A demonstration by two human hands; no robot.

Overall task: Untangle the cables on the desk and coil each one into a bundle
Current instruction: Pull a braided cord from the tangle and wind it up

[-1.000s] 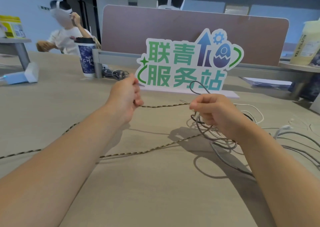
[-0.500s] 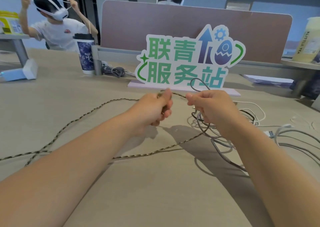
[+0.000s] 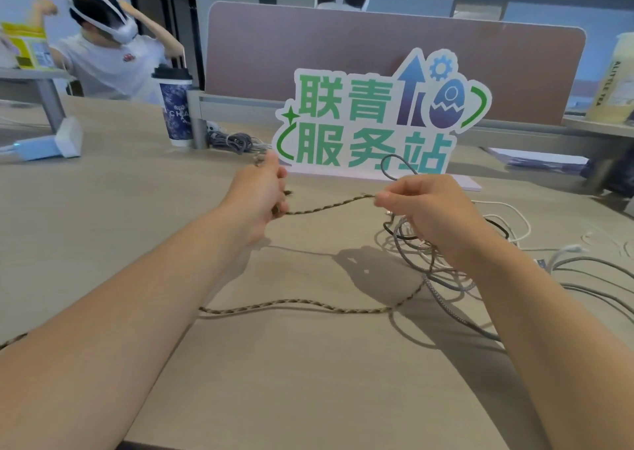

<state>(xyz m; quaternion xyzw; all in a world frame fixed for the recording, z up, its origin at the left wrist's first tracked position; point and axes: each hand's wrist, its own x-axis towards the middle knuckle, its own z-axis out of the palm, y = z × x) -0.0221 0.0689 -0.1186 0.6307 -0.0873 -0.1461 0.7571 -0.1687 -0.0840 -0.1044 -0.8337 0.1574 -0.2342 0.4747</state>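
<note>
A brown braided cable (image 3: 329, 205) stretches in the air between my two hands. My left hand (image 3: 261, 198) is closed on one stretch of it, with a short loop sticking out above the fist. My right hand (image 3: 425, 209) pinches the cable at its other end and also holds grey loops that rise above it. More of the brown cable (image 3: 302, 307) trails across the desk to the left edge. A tangle of grey, black and white cables (image 3: 435, 264) lies under my right wrist.
A green and white sign (image 3: 374, 120) stands just behind my hands, in front of a brown divider (image 3: 377, 44). A lidded paper cup (image 3: 175, 106) and a coiled dark cable (image 3: 236, 141) sit at back left. A person with a headset sits beyond. Grey cables (image 3: 590, 278) run off right.
My left hand has moved left and up, away from my right hand, drawing a fresh length of brown cable taut between them. The slack loop on the desk at left has shrunk.
</note>
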